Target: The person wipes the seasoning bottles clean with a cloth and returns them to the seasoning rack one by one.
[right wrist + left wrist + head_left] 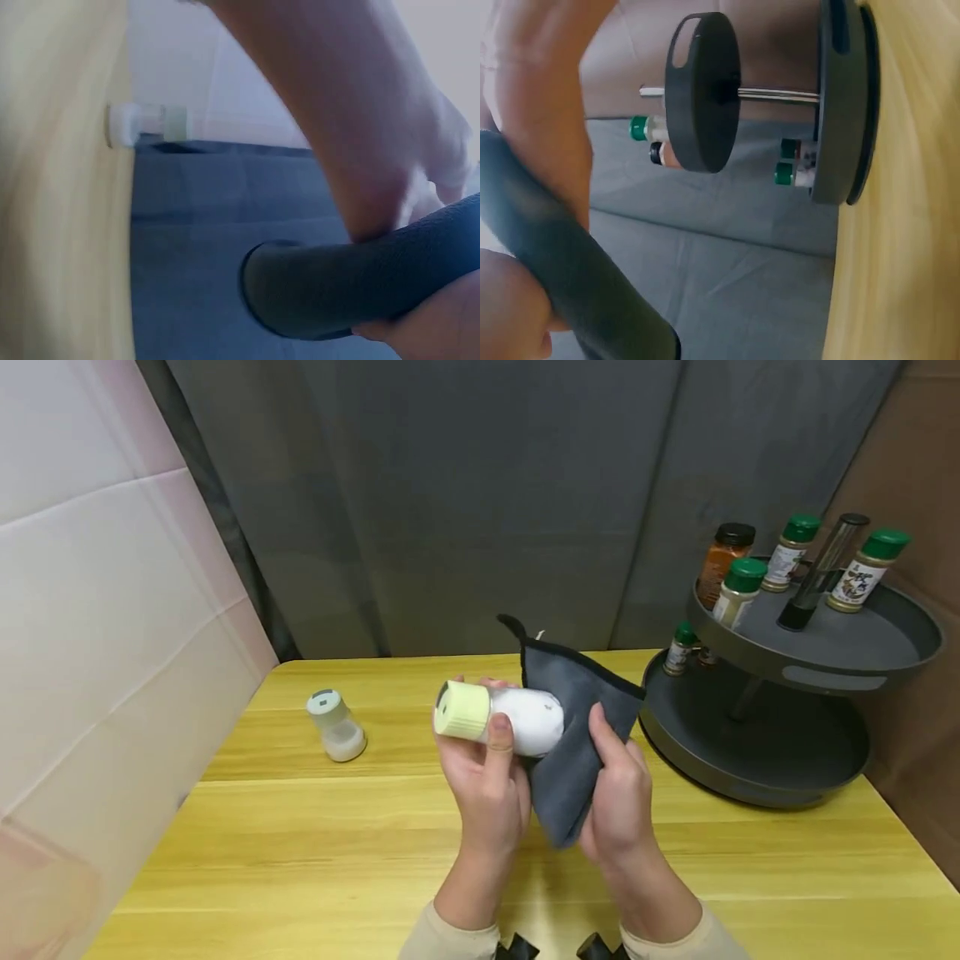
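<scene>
A seasoning jar with a pale yellow-green cap and white contents lies tilted sideways in my left hand, whose thumb presses along its side. My right hand grips a dark grey cloth with black edging, thumb on top. The cloth meets the base end of the jar, and one corner sticks up with a black loop. In both wrist views the folded cloth spans between the hands, and the jar is hidden there.
A second jar with a pale grey-green cap stands on the wooden table at left. On the right is a two-tier dark rotating rack, carrying several spice bottles with green or black lids. A grey curtain hangs behind.
</scene>
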Tool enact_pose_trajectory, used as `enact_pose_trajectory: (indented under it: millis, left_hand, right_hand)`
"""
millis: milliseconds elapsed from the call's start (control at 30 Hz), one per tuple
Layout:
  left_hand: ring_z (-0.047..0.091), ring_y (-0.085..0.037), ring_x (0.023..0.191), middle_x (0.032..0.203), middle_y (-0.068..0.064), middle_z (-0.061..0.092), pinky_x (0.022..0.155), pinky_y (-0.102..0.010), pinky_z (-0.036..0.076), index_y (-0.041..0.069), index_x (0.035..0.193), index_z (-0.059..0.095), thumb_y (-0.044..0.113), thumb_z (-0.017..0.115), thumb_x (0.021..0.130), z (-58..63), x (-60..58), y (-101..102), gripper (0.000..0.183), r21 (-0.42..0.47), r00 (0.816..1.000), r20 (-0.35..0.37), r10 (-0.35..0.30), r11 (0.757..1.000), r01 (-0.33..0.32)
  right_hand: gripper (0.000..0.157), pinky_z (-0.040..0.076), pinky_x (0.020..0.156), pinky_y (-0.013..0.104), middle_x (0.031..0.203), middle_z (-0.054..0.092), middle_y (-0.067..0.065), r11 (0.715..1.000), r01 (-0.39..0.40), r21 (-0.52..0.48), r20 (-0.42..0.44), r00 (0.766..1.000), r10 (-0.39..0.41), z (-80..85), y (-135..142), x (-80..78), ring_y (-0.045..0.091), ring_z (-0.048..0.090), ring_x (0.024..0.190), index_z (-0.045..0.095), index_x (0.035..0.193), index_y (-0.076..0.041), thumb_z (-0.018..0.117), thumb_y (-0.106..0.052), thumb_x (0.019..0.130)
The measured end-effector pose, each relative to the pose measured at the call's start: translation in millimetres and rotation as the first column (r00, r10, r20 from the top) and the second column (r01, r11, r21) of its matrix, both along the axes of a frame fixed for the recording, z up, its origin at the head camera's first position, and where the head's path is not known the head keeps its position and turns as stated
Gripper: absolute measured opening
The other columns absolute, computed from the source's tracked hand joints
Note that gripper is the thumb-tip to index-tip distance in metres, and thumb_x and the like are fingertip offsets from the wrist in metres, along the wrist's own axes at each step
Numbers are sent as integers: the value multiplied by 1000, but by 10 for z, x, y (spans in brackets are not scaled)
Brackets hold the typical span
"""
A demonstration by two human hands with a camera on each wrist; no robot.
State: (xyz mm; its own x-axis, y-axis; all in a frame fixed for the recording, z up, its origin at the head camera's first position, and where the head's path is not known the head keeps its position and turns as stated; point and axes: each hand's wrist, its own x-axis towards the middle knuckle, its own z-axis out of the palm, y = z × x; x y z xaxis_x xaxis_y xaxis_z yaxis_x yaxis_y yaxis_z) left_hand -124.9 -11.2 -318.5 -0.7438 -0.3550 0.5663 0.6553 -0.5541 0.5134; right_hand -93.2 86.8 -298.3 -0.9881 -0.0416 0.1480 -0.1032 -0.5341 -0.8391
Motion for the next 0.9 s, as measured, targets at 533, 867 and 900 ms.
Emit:
enact_pose_trajectory:
  millis: [533, 867, 900]
  left_hand:
    - [64, -22, 118, 125, -3, 61, 111, -34, 51, 12, 140, 44, 16, 71, 102, 160, 95, 51, 47, -72, 993, -116, 37, 996, -46]
    - [63, -23, 118, 124, -5, 60, 111, -34, 50, 10, 136, 43, 14, 71, 102, 112, 64, 67, 44, 9, 997, -76, -29, 1000, 29]
    - [63, -23, 118, 125, -5, 59, 112, -34, 50, 11, 136, 43, 14, 70, 102, 107, 86, 73, 44, 3, 996, -84, -37, 999, 38]
  right_hand:
    - [56, 53, 111, 29, 145, 57, 4, 1000, 20, -15, -40, 999, -21, 115, -18, 94, 15, 58, 135, 42, 152, -2, 34, -43, 116]
    - [60, 53, 111, 29, 147, 56, 3, 1000, 11, 5, -45, 999, -11, 118, 70, 93, 14, 58, 136, 40, 155, -1, 36, -46, 116]
    - [60, 53, 111, 29, 145, 58, 4, 1000, 10, 11, -47, 999, -10, 100, 56, 76, 14, 59, 135, 41, 154, 1, 34, -45, 116]
